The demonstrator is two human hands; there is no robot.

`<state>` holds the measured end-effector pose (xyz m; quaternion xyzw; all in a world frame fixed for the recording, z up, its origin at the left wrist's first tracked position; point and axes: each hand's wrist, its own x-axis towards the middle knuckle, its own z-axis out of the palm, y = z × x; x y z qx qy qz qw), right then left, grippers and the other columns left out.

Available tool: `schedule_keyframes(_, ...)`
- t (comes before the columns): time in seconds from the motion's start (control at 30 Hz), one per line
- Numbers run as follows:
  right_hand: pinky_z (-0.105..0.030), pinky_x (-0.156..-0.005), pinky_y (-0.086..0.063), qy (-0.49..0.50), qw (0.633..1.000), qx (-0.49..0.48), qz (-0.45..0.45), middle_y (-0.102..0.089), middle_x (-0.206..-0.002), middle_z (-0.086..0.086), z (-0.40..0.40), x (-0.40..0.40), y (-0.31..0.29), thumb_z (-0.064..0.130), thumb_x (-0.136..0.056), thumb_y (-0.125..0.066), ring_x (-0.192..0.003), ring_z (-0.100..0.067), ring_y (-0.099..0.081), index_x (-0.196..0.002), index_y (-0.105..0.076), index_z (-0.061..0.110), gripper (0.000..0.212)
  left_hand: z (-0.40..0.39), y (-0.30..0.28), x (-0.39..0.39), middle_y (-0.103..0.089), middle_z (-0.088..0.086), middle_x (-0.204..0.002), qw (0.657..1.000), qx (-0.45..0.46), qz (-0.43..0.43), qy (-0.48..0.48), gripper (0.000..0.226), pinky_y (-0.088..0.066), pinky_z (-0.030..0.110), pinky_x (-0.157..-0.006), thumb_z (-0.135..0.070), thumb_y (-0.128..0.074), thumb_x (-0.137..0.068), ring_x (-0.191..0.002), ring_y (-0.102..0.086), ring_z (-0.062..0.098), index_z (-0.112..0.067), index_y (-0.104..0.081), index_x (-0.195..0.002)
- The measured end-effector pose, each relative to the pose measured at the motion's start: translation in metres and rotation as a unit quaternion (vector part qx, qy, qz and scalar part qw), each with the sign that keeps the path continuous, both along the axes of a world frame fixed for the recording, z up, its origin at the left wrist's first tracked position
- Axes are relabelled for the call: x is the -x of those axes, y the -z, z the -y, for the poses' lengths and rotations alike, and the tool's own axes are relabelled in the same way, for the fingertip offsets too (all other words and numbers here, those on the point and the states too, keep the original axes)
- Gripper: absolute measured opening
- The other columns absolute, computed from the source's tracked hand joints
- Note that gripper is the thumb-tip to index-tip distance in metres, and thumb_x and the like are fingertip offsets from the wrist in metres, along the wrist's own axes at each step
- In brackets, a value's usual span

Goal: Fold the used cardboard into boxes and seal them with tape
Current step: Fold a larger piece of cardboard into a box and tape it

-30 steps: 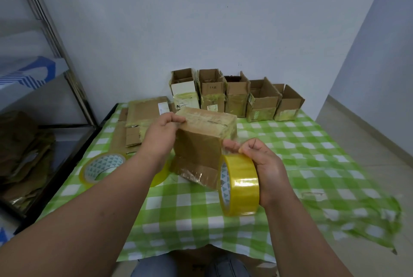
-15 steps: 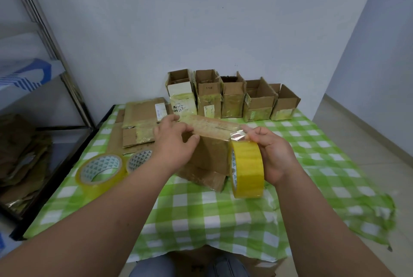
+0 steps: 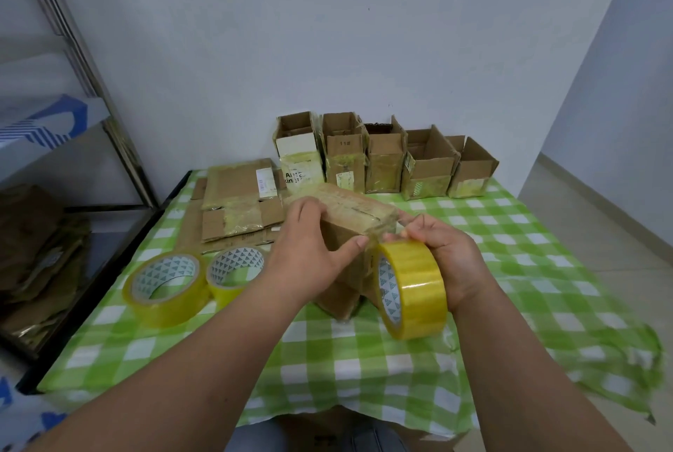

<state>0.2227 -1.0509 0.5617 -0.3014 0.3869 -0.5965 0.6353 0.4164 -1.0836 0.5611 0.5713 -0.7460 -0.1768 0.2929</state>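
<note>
Here's the table (image 3: 510,233), draped in a green-and-white checked cloth (image 3: 364,360) that hangs off the near edge and bunches at the right corner. Pale wall (image 3: 327,32) straight ahead, tiled floor (image 3: 601,233) running off to the right, and on the left a metal shelf unit (image 3: 73,50) with crumpled brown cardboard (image 3: 32,251) piled on a lower shelf.

Across the back of the table, right up against the wall, a row of five folded boxes (image 3: 386,160) stands side by side, top flaps up and open; what is inside them, I can't tell from here. To their left lies a stack of flattened cardboard (image 3: 240,204), old tape still shining on it. In front of that stack, two spare tape rolls sit touching each other: the larger one (image 3: 165,287) nearer the left edge, the smaller one (image 3: 235,269) just beside it.

Now centre stage. The box being sealed (image 3: 357,211) rests on the table between the hands, tilted, its closed flaps facing up and back with a slit showing along the seam. The left hand (image 3: 313,251) lies over its near left end, fingers on top, thumb stretched along the front face, gripping it steady and hiding much of that side. The right hand (image 3: 444,262) is curled round a yellow tape roll (image 3: 411,291), held on edge just in front of the box's right corner, with a clear strip drawn from the roll onto that corner.
</note>
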Motion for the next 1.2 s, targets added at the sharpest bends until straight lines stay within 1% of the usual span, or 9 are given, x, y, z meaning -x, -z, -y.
schedule_keyframes(0.07,-0.048,-0.081,-0.053,-0.014,1.000,0.012,0.019,-0.069,-0.118,-0.018,-0.007,-0.001,0.001,0.003,-0.081,-0.055,-0.095,-0.030,-0.071,-0.067,-0.051,0.006,0.014,0.001,0.001,-0.001,-0.030,-0.011,-0.143,0.998,-0.006,-0.046,0.030,0.084,-0.040,0.034,-0.108,-0.065,-0.070,-0.073,-0.127,-0.039,0.010,-0.024,-0.042,-0.140)
schedule_keyframes(0.17,-0.046,-0.079,-0.054,-0.024,0.999,0.013,0.025,-0.070,-0.114,-0.021,-0.016,-0.006,0.004,0.002,-0.082,-0.052,-0.098,-0.028,-0.071,-0.069,-0.048,0.005,0.014,0.004,-0.002,-0.003,-0.037,-0.009,-0.139,0.993,-0.001,-0.100,0.061,0.063,-0.034,0.025,-0.109,-0.040,-0.076,-0.081,-0.125,-0.039,0.006,-0.025,-0.054,-0.137)
schedule_keyframes(0.27,-0.044,-0.077,-0.053,-0.015,0.999,0.003,0.035,-0.070,-0.112,-0.022,-0.020,-0.009,0.008,0.002,-0.082,-0.054,-0.100,-0.028,-0.070,-0.069,-0.049,0.005,0.014,0.006,-0.003,-0.010,-0.037,-0.016,-0.140,0.992,-0.023,-0.082,0.090,0.059,-0.028,0.016,-0.104,-0.030,-0.075,-0.084,-0.123,-0.035,-0.002,-0.029,-0.054,-0.139)
schedule_keyframes(0.43,-0.043,-0.073,-0.054,0.008,1.000,-0.002,0.005,-0.071,-0.107,-0.020,-0.021,-0.014,0.014,-0.005,-0.093,-0.045,-0.096,-0.027,-0.071,-0.068,-0.048,0.005,0.027,0.008,-0.001,-0.020,-0.039,-0.016,-0.150,0.991,-0.031,-0.060,0.117,0.057,-0.029,0.023,-0.111,-0.026,-0.075,-0.086,-0.131,-0.035,-0.001,-0.034,-0.054,-0.138)
schedule_keyframes(0.53,-0.045,-0.078,-0.055,0.029,0.999,-0.007,0.015,-0.070,-0.111,-0.022,-0.021,-0.017,0.014,-0.006,-0.093,-0.044,-0.101,-0.028,-0.070,-0.069,-0.047,0.005,0.027,0.009,0.000,-0.025,-0.040,-0.017,-0.146,0.989,-0.043,-0.051,0.134,0.055,-0.035,0.030,-0.113,-0.025,-0.075,-0.085,-0.133,-0.038,0.003,-0.038,-0.056,-0.135)
schedule_keyframes(0.63,-0.049,-0.086,-0.055,0.036,0.999,-0.008,0.009,-0.070,-0.109,-0.023,-0.020,-0.019,0.013,-0.007,-0.093,-0.045,-0.106,-0.029,-0.069,-0.068,-0.048,0.005,0.027,0.010,0.003,-0.024,-0.046,-0.014,-0.138,0.992,-0.030,-0.049,0.116,0.050,-0.037,0.021,-0.105,-0.022,-0.076,-0.084,-0.125,-0.045,0.005,-0.033,-0.061,-0.131)
schedule_keyframes(0.77,-0.046,-0.084,-0.054,0.041,0.999,-0.007,0.002,-0.071,-0.094,-0.022,-0.018,-0.023,0.012,-0.008,-0.093,-0.045,-0.099,-0.024,-0.072,-0.070,-0.047,0.005,0.027,0.008,0.009,-0.020,-0.051,-0.013,-0.129,0.995,0.005,-0.035,0.091,0.044,-0.034,0.016,-0.097,-0.025,-0.075,-0.086,-0.121,-0.050,0.007,-0.028,-0.064,-0.128)
schedule_keyframes(0.97,-0.055,-0.090,-0.053,0.066,0.997,-0.026,-0.016,-0.072,-0.108,-0.021,-0.017,-0.022,0.016,-0.002,-0.092,-0.050,-0.104,-0.035,-0.069,-0.072,-0.049,0.005,0.022,0.006,0.001,-0.023,-0.043,-0.017,-0.139,0.992,-0.018,0.049,0.118,0.049,-0.037,0.022,-0.092,-0.048,-0.061,-0.091,-0.105,-0.047,0.004,-0.034,-0.055,-0.137)
schedule_keyframes(1.2,-0.056,-0.090,-0.053,0.073,0.997,-0.022,-0.008,-0.070,-0.101,-0.025,-0.015,-0.021,0.018,-0.006,-0.092,-0.048,-0.100,-0.029,-0.072,-0.073,-0.048,0.004,0.022,0.005,0.008,-0.016,-0.050,-0.014,-0.135,0.992,0.040,0.081,0.090,0.050,-0.039,0.024,-0.096,-0.054,-0.064,-0.086,-0.122,-0.049,0.011,-0.033,-0.061,-0.132)
